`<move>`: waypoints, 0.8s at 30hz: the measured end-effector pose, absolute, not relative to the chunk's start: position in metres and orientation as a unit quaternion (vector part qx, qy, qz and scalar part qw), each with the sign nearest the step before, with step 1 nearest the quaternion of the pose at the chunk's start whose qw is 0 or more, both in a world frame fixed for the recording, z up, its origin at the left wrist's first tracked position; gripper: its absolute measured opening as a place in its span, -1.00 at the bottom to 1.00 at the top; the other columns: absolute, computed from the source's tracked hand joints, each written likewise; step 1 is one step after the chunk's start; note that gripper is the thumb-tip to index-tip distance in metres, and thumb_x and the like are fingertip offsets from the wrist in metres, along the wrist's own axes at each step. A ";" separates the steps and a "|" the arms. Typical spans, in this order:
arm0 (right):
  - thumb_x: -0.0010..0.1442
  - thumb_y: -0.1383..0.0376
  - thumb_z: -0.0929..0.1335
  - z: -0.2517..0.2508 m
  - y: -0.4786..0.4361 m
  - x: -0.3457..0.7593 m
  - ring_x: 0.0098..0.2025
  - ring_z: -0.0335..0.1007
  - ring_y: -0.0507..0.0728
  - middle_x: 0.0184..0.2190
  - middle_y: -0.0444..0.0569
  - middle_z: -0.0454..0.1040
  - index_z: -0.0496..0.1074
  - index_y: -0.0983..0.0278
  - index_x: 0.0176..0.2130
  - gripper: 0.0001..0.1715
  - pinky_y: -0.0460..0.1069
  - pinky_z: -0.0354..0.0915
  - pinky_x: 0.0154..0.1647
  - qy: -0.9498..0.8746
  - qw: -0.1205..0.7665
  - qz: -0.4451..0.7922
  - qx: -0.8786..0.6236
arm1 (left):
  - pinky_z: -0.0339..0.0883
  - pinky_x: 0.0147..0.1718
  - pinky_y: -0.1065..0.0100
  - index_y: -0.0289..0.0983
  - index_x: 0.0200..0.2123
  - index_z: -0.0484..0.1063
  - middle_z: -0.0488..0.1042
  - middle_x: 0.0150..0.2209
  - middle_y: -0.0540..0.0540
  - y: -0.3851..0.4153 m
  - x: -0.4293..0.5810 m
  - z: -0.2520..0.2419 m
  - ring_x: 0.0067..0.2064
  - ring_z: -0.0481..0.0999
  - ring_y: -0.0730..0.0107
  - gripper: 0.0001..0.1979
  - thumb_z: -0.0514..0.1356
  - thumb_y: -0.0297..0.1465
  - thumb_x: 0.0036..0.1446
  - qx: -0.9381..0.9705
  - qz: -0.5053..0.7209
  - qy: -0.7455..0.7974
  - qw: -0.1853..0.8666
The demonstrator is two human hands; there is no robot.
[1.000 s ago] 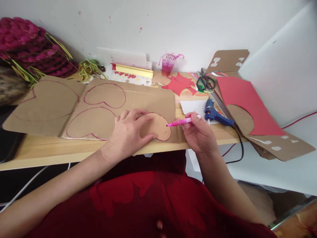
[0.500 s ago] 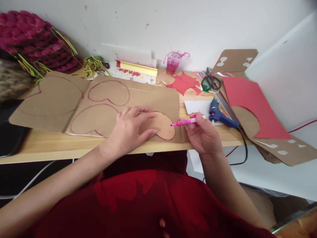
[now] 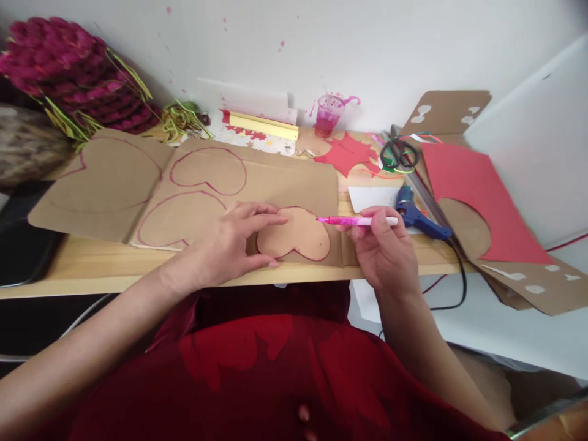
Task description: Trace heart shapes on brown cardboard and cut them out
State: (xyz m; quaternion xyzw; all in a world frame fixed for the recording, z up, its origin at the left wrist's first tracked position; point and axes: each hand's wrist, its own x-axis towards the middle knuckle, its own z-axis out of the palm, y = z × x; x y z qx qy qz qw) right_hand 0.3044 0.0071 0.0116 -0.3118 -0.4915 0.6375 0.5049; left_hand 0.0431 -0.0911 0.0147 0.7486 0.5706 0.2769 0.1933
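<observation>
A lighter heart-shaped cardboard cutout (image 3: 294,233) lies on the front right part of a large folded cardboard sheet (image 3: 285,174). Heart outlines in dark pink are drawn on the sheet to its left. My left hand (image 3: 232,239) is open, thumb and fingers apart around the cutout's left end, with the fingertips touching its upper edge. Between the thumb and fingers of my right hand (image 3: 386,248) is a pink marker (image 3: 351,221), held nearly level. Its tip points left, at the upper right edge of the cutout; I cannot tell whether it touches.
A blue glue gun (image 3: 420,217) with a black cord lies right of my right hand. Behind are black-handled scissors (image 3: 399,153), red paper scraps (image 3: 349,154) and a pink-stained cup (image 3: 327,116). Magenta chunky braided material (image 3: 78,73) stands at the back left; red paper (image 3: 493,208) lies on the right.
My left hand has drawn back left, uncovering more of the cutout. My right hand has turned the marker flatter and brought its tip up to the cutout's upper edge. The view has shifted slightly.
</observation>
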 end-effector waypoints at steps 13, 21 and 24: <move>0.33 0.10 0.46 0.009 -0.002 0.300 -0.34 0.40 0.05 -0.46 -0.18 0.45 0.58 0.10 -0.20 -0.85 0.15 0.45 0.06 -0.489 0.483 0.674 -0.269 | 0.30 0.26 -0.08 -0.12 0.25 0.46 0.44 0.24 -0.21 -0.090 0.046 0.009 0.26 0.39 -0.03 -0.44 0.33 -0.10 0.23 0.761 0.273 0.564 0.168; 0.28 0.04 0.48 0.009 -0.002 0.300 -0.37 0.40 0.05 -0.48 -0.19 0.43 0.57 0.12 -0.21 -0.78 0.10 0.46 -0.06 -0.483 0.468 0.682 -0.287 | 0.27 0.28 -0.07 -0.08 0.24 0.47 0.41 0.27 -0.19 -0.090 0.044 0.004 0.29 0.37 0.03 -0.48 0.32 -0.11 0.26 0.763 0.260 0.567 0.169; 0.29 0.05 0.48 0.010 -0.002 0.300 -0.37 0.39 0.06 -0.48 -0.19 0.43 0.57 0.12 -0.22 -0.79 0.11 0.45 -0.04 -0.484 0.468 0.682 -0.286 | 0.27 0.28 -0.09 -0.10 0.24 0.47 0.41 0.28 -0.21 -0.091 0.045 0.008 0.30 0.37 0.01 -0.48 0.32 -0.11 0.25 0.756 0.261 0.571 0.186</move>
